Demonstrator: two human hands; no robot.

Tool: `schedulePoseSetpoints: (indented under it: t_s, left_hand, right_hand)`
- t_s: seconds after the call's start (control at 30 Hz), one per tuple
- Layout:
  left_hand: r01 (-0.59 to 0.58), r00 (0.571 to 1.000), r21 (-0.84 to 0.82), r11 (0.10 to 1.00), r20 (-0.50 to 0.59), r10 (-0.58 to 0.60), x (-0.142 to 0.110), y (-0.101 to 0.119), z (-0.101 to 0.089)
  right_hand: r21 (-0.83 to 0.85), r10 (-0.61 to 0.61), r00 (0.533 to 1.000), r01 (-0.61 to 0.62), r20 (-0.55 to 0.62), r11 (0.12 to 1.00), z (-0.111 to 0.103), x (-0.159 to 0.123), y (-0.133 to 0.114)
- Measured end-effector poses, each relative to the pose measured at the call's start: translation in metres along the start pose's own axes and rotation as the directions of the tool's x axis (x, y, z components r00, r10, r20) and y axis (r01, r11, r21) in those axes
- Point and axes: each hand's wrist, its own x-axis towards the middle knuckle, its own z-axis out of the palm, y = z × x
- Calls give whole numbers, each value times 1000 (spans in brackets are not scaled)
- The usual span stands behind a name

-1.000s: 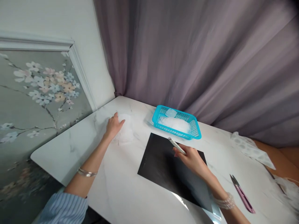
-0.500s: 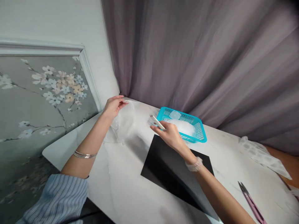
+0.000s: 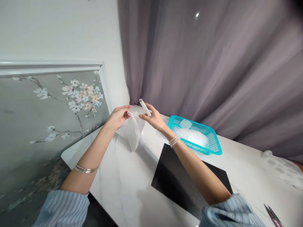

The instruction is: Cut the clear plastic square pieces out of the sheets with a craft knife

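My left hand (image 3: pixel 117 117) pinches the upper edge of a sheer white fabric piece (image 3: pixel 134 130), possibly a small bag, which hangs in folds just above the table. Close by on the right, my right hand (image 3: pixel 155 119) grips a slim white stick-like tool (image 3: pixel 145 107), its upper end pointing up and left. The fingers of that hand are beside the fabric's top edge; whether they also hold it I cannot tell. Beneath my right forearm lies a flat black sheet (image 3: pixel 175 176).
A turquoise basket (image 3: pixel 214 140) holding a fluffy white mass (image 3: pixel 195 137) and a small clear piece (image 3: pixel 186 123) stands near the curtain. Small scissors (image 3: pixel 273 216) lie at the lower right. Dotted translucent fabric (image 3: pixel 284 170) is at the right. The white marbled table (image 3: pixel 127 189) meets a wall on the left.
My left hand has lifted the white fabric off the table. My right hand, still holding the white tool, has moved left from above the black sheet to the fabric. The view has turned left.
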Motion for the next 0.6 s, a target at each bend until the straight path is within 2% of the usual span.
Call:
schedulePoseSetpoints:
  t_s: [0.1, 0.17, 0.23, 0.33, 0.4, 0.47, 0.53, 0.6]
  left_hand:
    - [-12, 1000, 18, 1000, 8, 11, 5, -1, -5]
    - [-30, 999, 39, 999, 19, 30, 2, -4, -5]
    - [-63, 998, 77, 995, 24, 61, -10, -15, -4]
    - [-128, 992, 187, 974, 13, 128, -42, -46, -1]
    - [-157, 986, 296, 942, -1, 165, -60, -68, -2]
    - [-165, 980, 404, 900, -39, 197, -65, -77, -8]
    - [-170, 967, 497, 851, -83, 242, -56, -66, -21]
    - [-201, 939, 576, 792, -118, 324, -37, -34, -37]
  right_hand:
    - [-58, -115, 987, 122, 113, 991, 3, 6, -7]
    - [-131, -113, 989, 125, 98, 984, 7, 14, -11]
    - [-188, -79, 997, 78, 1, 979, 11, 26, -14]
    - [-237, -27, 986, -12, -163, 971, 13, 45, -19]
    - [-249, -14, 973, -45, -230, 967, 10, 57, -26]
    - [-269, -30, 961, -47, -275, 962, 2, 66, -34]
    - [-304, -81, 943, -23, -323, 952, -11, 73, -44]
    - [-339, -148, 917, 15, -372, 941, -31, 79, -55]
